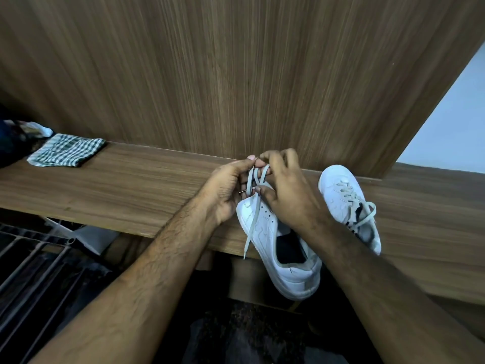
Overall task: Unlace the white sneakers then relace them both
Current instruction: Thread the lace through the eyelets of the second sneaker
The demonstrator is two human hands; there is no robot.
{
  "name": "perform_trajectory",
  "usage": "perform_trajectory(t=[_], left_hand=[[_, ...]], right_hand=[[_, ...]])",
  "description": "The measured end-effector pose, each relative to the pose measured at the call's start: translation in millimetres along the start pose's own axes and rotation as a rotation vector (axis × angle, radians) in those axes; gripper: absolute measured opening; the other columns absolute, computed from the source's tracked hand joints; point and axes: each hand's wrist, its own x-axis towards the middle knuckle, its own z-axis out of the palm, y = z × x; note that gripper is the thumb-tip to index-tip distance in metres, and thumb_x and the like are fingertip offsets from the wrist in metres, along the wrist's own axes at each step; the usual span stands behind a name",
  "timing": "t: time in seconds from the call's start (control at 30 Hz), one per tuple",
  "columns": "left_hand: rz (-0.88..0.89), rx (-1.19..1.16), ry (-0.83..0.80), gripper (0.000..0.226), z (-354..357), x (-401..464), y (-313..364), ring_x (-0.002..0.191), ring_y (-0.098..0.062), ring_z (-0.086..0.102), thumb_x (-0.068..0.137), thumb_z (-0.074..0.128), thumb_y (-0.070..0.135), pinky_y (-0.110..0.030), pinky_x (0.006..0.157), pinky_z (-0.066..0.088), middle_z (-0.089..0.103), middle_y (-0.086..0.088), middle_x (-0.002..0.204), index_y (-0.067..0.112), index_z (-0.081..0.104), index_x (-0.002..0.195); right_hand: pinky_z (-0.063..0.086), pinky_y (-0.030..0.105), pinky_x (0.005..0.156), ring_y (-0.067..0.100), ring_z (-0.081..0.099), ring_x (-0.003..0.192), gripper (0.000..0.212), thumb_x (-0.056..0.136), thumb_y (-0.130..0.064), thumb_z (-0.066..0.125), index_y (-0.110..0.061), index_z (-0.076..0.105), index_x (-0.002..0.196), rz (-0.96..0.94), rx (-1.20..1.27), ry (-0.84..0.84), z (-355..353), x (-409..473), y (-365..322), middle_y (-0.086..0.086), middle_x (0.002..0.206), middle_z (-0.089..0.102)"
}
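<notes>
There was one view only, from a wide-angle camera worn on the person's head. It looked forward and steeply down, close over both forearms, which ran in from the lower corners of the frame to meet a little right of centre. The wooden surface (131, 185) crossed the middle of the frame as a slanted band. An upright wooden panel (236, 74) just behind it filled the whole upper part. The wide lens bent straight edges toward the frame's borders. The dark floor (249, 337) lay along the bottom edge.
</notes>
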Motion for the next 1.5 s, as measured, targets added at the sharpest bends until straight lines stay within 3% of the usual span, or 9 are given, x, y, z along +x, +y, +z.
perform_trajectory(t=[0.17, 0.37, 0.53, 0.67, 0.73, 0.83, 1.03, 1.23, 1.5], left_hand=[[-0.057, -0.009, -0.067, 0.021, 1.9, -0.6, 0.1, 0.068, -0.015, 0.059, 0.101, 0.057, 0.028, -0.027, 0.064, 0.05, 0.069, -0.001, 0.076, 0.018, 0.069, 0.086], [-0.07, -0.028, -0.178, 0.013, -0.3, 0.8, 0.1, 0.098, -0.026, 0.066, 0.096, 0.059, 0.02, -0.042, 0.096, 0.052, 0.073, -0.011, 0.105, 0.015, 0.071, 0.094], [-0.094, -0.12, -0.196, 0.023, -1.6, 2.8, 2.8, 0.109, -0.031, 0.067, 0.093, 0.048, 0.015, -0.039, 0.088, 0.058, 0.069, -0.023, 0.125, 0.005, 0.067, 0.086], [-0.092, -0.154, -0.185, 0.03, 0.4, -0.3, 5.2, 0.073, -0.019, 0.073, 0.098, 0.039, 0.014, -0.036, 0.089, 0.052, 0.065, -0.027, 0.129, 0.004, 0.063, 0.083], [-0.101, -0.145, -0.184, 0.027, -1.0, 1.8, 3.3, 0.091, -0.024, 0.071, 0.097, 0.042, 0.014, -0.036, 0.088, 0.051, 0.067, -0.026, 0.127, 0.006, 0.065, 0.084], [-0.106, -0.108, -0.161, 0.026, -2.5, 5.2, -0.6, 0.106, -0.027, 0.06, 0.096, 0.047, 0.014, -0.034, 0.086, 0.051, 0.072, -0.021, 0.121, 0.007, 0.069, 0.082], [-0.092, 0.021, -0.109, 0.016, 3.7, 0.7, -0.6, 0.075, -0.019, 0.059, 0.089, 0.061, 0.016, -0.029, 0.068, 0.045, 0.067, -0.009, 0.097, 0.005, 0.07, 0.096], [-0.1, 0.329, -0.007, 0.019, 5.1, -5.6, -7.8, 0.065, -0.014, 0.066, 0.099, 0.056, 0.02, -0.024, 0.056, 0.051, 0.069, -0.006, 0.082, 0.015, 0.07, 0.087], [-0.136, 0.169, -0.084, 0.015, 10.2, -13.0, -2.3, 0.056, -0.019, 0.066, 0.104, 0.058, 0.019, -0.029, 0.056, 0.055, 0.069, -0.01, 0.066, 0.006, 0.064, 0.103]], right_hand=[[0.043, 0.034, 0.05, 0.02, 0.057, 0.074, 0.028, 0.094, -0.023, 0.064, -0.019, 0.043, 0.111, -0.033, -0.226, 0.061, -1.0, 3.4, -1.9, 0.002, 0.111, 0.038], [0.044, 0.027, 0.064, 0.007, 0.056, 0.079, 0.034, 0.088, -0.003, 0.066, -0.025, 0.043, 0.101, 0.206, 0.154, 0.11, 7.7, 6.1, 6.8, -0.004, 0.104, 0.048], [0.053, 0.029, 0.072, 0.008, 0.056, 0.072, 0.025, 0.088, -0.002, 0.068, -0.019, 0.055, 0.102, 0.302, 0.374, 0.081, 5.9, 8.1, 17.8, 0.001, 0.089, 0.063], [0.053, 0.035, 0.072, 0.008, 0.053, 0.067, 0.029, 0.084, 0.0, 0.072, -0.022, 0.057, 0.096, 0.414, 0.642, 0.096, 5.2, 10.2, 23.3, -0.003, 0.083, 0.057], [0.054, 0.036, 0.075, 0.009, 0.054, 0.07, 0.029, 0.084, -0.001, 0.074, -0.022, 0.058, 0.096, 0.468, 0.725, 0.088, 6.8, 10.5, 23.7, -0.002, 0.085, 0.058], [0.056, 0.037, 0.076, 0.009, 0.055, 0.072, 0.028, 0.085, -0.002, 0.073, -0.023, 0.058, 0.097, 0.457, 0.692, 0.079, 9.7, 9.1, 22.4, 0.0, 0.087, 0.06], [0.052, 0.038, 0.072, 0.009, 0.051, 0.067, 0.029, 0.081, -0.001, 0.069, -0.027, 0.058, 0.092, 0.472, 0.596, 0.152, 5.9, 14.4, 21.1, -0.008, 0.076, 0.053], [0.051, 0.021, 0.058, 0.009, 0.057, 0.058, 0.029, 0.084, 0.012, 0.061, -0.017, 0.062, 0.085, 0.497, 0.919, 0.248, -5.5, 18.0, 14.6, 0.005, 0.078, 0.055], [0.041, 0.005, 0.066, -0.002, 0.055, 0.074, 0.032, 0.083, 0.007, 0.061, -0.024, 0.067, 0.078, 0.247, 0.285, 0.315, -8.9, 13.7, 17.2, -0.013, 0.085, 0.053]])
